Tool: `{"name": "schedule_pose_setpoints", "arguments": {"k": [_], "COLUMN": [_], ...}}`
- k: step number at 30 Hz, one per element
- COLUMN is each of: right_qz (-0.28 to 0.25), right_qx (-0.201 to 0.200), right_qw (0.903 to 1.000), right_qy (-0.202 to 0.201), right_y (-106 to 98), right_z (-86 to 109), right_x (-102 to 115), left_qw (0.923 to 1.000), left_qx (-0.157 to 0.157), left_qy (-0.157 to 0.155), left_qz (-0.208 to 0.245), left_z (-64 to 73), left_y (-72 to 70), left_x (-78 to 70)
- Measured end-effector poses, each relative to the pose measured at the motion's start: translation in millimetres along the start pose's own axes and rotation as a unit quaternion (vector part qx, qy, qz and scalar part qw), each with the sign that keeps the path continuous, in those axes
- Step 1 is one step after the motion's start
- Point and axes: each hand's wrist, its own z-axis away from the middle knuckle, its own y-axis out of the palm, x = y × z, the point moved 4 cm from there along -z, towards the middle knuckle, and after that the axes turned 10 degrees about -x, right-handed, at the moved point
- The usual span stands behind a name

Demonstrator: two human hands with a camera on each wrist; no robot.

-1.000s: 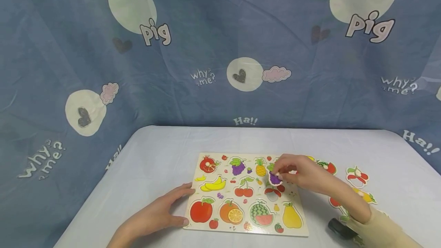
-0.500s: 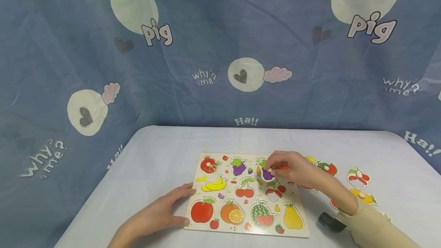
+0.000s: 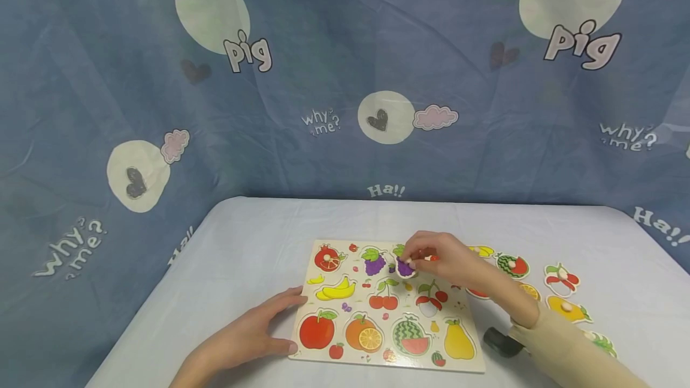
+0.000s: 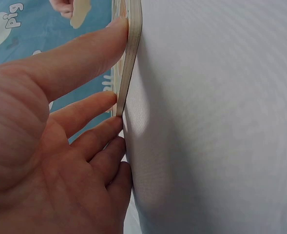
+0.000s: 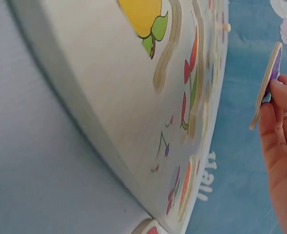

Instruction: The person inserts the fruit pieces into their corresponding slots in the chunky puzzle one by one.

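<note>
My right hand pinches a grape puzzle piece between thumb and fingertips. In the head view the piece overlaps the upper middle of the fruit puzzle board, just right of the printed grapes. The right wrist view shows the piece tilted and raised off the board. At the board's left side rests my left hand, thumb and fingers spread. Its thumb and fingertips touch the wooden edge in the left wrist view. A pomegranate piece with a knob sits at the board's top left.
Several loose fruit pieces lie right of the board, among them a watermelon, a red fruit with a knob and a yellow fruit. A black device is at my right wrist. Blue printed cloth hangs behind the white table.
My right hand has moved left across the top of the board with the grape piece, from near the right side toward the printed grapes. The left hand has stayed in place.
</note>
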Motion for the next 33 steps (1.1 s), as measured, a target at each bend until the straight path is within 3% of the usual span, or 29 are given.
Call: {"name": "schedule_pose_setpoints", "arguments": {"k": [6,13,23,33], "right_qz": [0.012,0.023,0.032,0.011], "right_qx": [0.003,0.01,0.04,0.06], "right_qw": [0.9998,0.9997,0.9984,0.9977], "right_qy": [0.016,0.006,0.026,0.03], "right_y": [7.6,15.0,23.0,27.5], "right_z": [-10.0,-21.8,-33.8,-45.3], "right_x": [-0.4,0.5,-0.4,-6.3], "left_qw": [1.0,1.0,1.0,1.0], "left_qx": [0.001,0.0,0.002,0.002], "left_qy": [-0.005,-0.001,-0.003,-0.007], "left_qz": [0.001,-0.004,-0.005,-0.004], "left_z": [-0.5,-1.1,-1.3,0.2], "left_y": [0.4,0.2,-0.2,-0.7], "left_x": [0.9,0.8,-0.5,-1.8]}}
